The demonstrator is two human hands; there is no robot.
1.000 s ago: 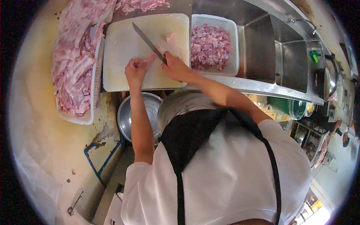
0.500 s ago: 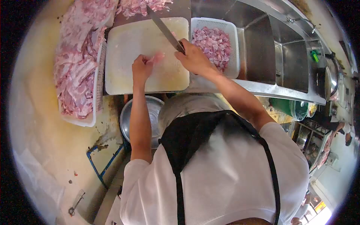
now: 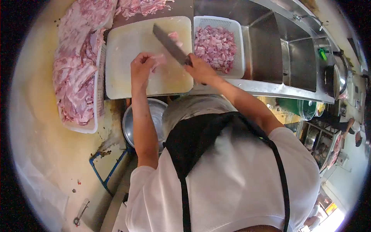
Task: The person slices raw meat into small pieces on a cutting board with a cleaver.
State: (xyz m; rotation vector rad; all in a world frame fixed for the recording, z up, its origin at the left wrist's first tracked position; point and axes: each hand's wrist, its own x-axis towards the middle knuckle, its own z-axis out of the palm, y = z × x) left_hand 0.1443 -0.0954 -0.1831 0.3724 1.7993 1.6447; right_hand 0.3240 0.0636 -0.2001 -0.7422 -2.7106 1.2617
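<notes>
My left hand (image 3: 140, 69) pinches a small piece of raw meat (image 3: 158, 61) over the middle of the white cutting board (image 3: 123, 73). Wrapped round the handle of a large knife (image 3: 169, 43), my right hand (image 3: 201, 69) is at the board's right edge. The blade slants up and left over the board, slightly blurred. Just right of the blade lie small cut pieces of meat (image 3: 174, 38). A white perforated basket (image 3: 240, 50) right of the board holds many pink meat cubes (image 3: 216, 46).
Large raw meat slabs (image 3: 77, 65) fill a white basket (image 3: 99, 77) on the left. More meat (image 3: 143, 5) lies behind the board. Steel sinks (image 3: 266, 50) are at the right, a metal bowl (image 3: 129, 123) is below the board, and another person (image 3: 353, 125) is far right.
The knife blade has come down and nearer the board, with my right hand slightly lower. Cut pieces now show beside the blade. My left hand has shifted slightly left with its meat.
</notes>
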